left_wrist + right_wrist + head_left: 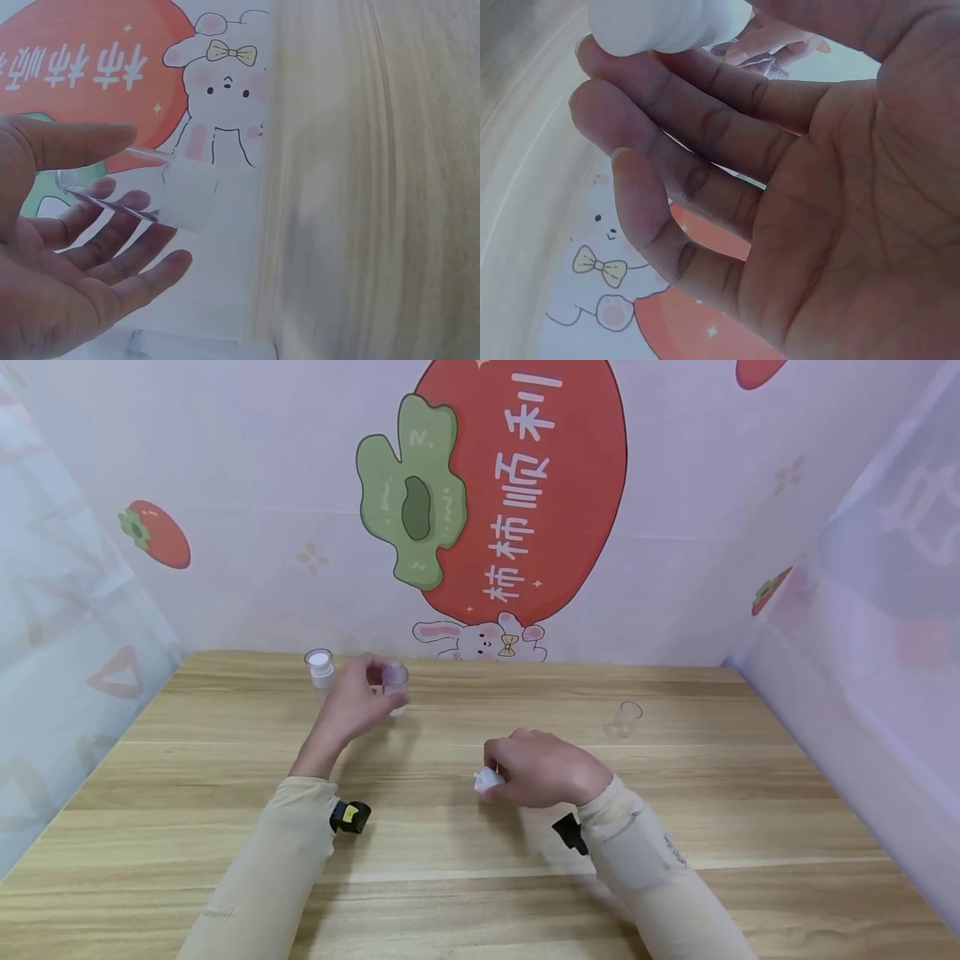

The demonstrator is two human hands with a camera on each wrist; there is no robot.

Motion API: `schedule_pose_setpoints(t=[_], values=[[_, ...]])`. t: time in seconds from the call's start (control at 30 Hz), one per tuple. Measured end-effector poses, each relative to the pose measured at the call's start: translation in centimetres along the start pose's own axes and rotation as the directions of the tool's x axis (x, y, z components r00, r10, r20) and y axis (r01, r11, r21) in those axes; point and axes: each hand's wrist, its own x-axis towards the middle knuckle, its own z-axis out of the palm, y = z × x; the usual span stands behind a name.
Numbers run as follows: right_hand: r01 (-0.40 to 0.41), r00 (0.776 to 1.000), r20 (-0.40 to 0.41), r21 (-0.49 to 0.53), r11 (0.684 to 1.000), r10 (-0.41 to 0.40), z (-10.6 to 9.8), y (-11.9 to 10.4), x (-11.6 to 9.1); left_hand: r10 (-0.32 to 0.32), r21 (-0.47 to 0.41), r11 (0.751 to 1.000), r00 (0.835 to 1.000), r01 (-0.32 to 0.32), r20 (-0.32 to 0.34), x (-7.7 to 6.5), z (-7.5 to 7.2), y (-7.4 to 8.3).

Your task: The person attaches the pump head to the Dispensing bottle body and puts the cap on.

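Observation:
My left hand [356,693] is at the back left of the table, thumb and fingers around a small clear cylindrical container [395,681]. In the left wrist view the container's lower end is white [189,193]; whether it touches the table I cannot tell. Nearer the middle, my right hand [543,768] pinches a small white nozzle-like piece [487,779] just above the table. From the right wrist this piece looks smooth, round and stepped [667,22], and the thumb and fingertips hide part of it. The other right fingers are bent loosely below it.
Left of my left hand stands a clear container with a white top [321,667], partly hidden by the hand. A small clear cup-like piece [626,718] stands at the back right. Printed cloth [247,577] encloses the wooden table [450,893] behind and on both sides.

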Motion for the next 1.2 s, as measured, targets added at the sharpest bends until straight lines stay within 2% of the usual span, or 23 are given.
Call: schedule_pose_setpoints(t=[0.37, 0.73, 1.2], values=[[0.005, 0.998, -0.064, 0.027, 1.000, -0.003, -0.9, 0.3, -0.5, 0.049, -0.098, 0.994, 0.999, -0.049, 0.000, -0.2, -0.1, 1.8], [0.062, 0.987, -0.154, 0.077, 0.995, -0.049, -1.7, 0.6, -0.9, 0.126, -0.147, 0.980, 0.991, -0.131, -0.044, -0.7, -0.2, 3.7], [0.142, 0.940, -0.330, 0.131, 0.981, -0.092, -2.7, 1.3, -1.5, 0.167, -0.146, 0.973, 0.983, -0.177, -0.074, -1.6, -0.2, 5.9]])
